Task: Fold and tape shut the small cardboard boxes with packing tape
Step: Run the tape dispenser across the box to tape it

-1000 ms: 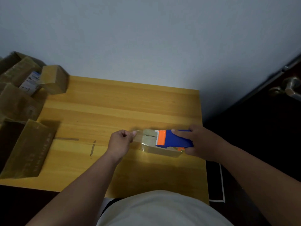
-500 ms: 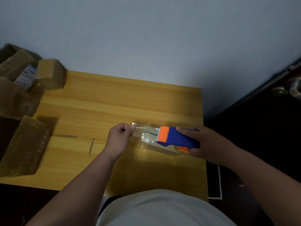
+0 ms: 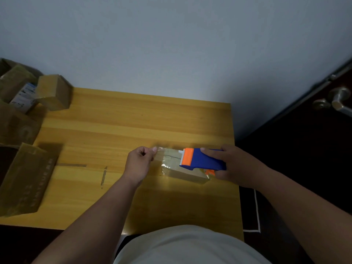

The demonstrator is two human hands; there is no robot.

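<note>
Left hand [image 3: 140, 164] pinches tape end [image 3: 159, 151]; right hand [image 3: 231, 165] grips dispenser [image 3: 202, 161], orange nose pointing left. Small box [image 3: 182, 171] on bench [image 3: 133, 126], long axis left-right, near right edge.

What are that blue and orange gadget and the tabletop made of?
The tape dispenser looks like moulded plastic: flat, even blue and orange, with a smooth matte surface. The table appears to be wood or wood-look laminate: yellow, with long grain streaks and a slight sheen.

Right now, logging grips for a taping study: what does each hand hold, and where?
Left hand pinches the tape's free end; right hand grips the blue tape dispenser by its body.
</note>
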